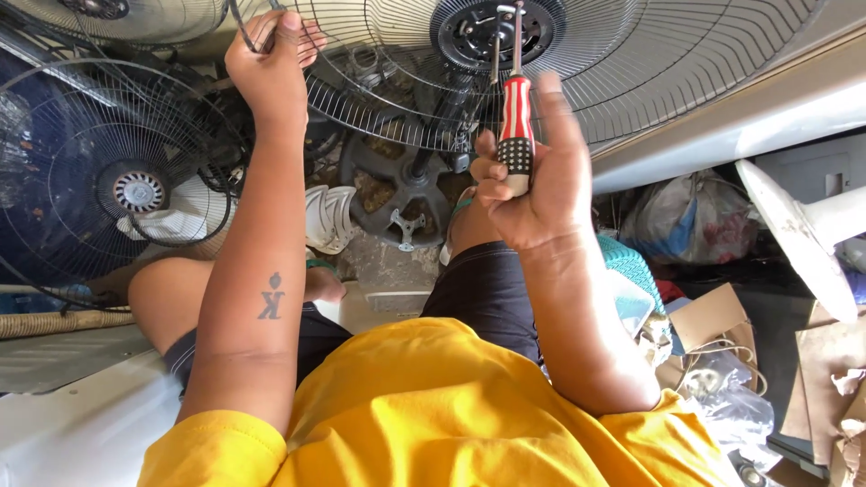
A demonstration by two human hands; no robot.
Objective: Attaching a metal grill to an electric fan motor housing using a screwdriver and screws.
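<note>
My left hand grips the wire rim of a round metal fan guard held up in front of me. My right hand holds a screwdriver with a red, white and blue striped handle. Its shaft points up at the guard's black centre hub, and the tip sits at the hub. I wear a yellow shirt and dark shorts and sit with my knees apart.
Another dark wire fan guard stands at the left. A round black fan base lies on the floor by my white shoe. Plastic bags, cardboard pieces and a white fan blade crowd the right side.
</note>
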